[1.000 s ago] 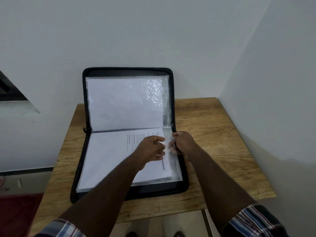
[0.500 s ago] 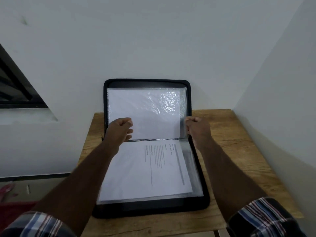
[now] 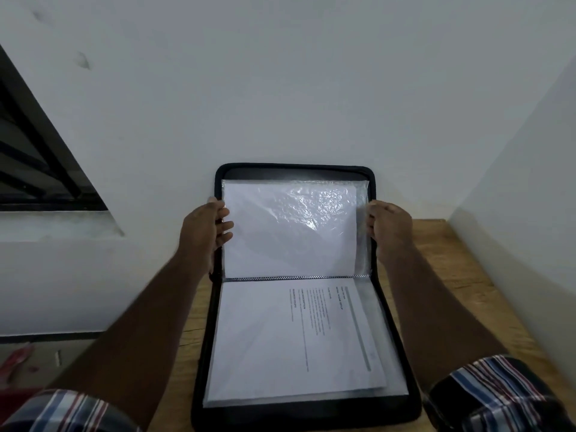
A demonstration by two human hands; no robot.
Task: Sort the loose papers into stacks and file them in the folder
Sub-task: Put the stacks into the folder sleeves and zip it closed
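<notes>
Broadly, light wooden table (image 3: 461, 275) under both forearms, black zip-edged display folder (image 3: 405, 378) open between the hands, upright half against the wall, left hand (image 3: 204, 232) curled around its left edge, right hand (image 3: 389, 227) gripping its right edge, printed white sheet (image 3: 280, 344) in flat half's clear sleeve nearer the person than both hands.

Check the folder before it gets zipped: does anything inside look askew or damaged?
The printed sheet in the lower half of the folder lies skewed in its sleeve, text sideways. The plastic sleeve in the upper half looks crinkled. Nothing looks torn.
</notes>
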